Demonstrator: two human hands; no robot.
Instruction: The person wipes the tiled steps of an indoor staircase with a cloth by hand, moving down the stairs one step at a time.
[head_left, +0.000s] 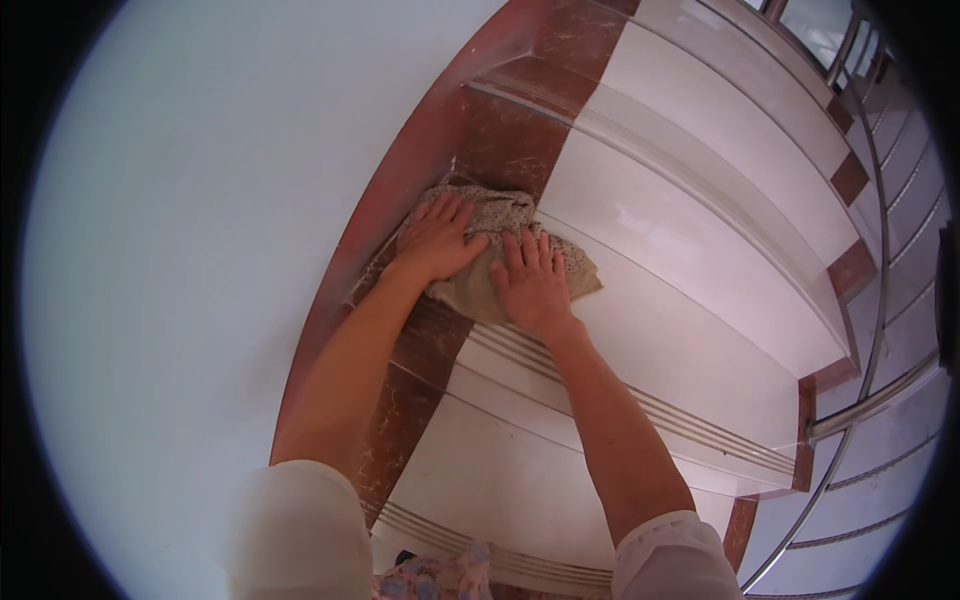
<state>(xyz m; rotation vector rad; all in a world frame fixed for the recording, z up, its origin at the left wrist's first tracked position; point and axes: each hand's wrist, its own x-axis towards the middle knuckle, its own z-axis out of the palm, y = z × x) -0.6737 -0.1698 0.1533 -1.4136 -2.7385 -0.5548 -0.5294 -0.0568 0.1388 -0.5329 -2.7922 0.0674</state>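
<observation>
A brownish speckled cloth lies bunched on a stair tread, at the end beside the wall. My left hand presses flat on its left part, fingers stretched out toward the riser. On the cloth's right part rests my right hand, palm down with the fingers slightly spread. Both hands lie on top of the cloth, which covers part of the dark red border and part of the white tread. What lies under the cloth is hidden.
White steps with dark red marbled borders rise ahead. Grooved strips run along the tread edges. A pale wall with a red skirting stands on the left. On the right runs a metal railing.
</observation>
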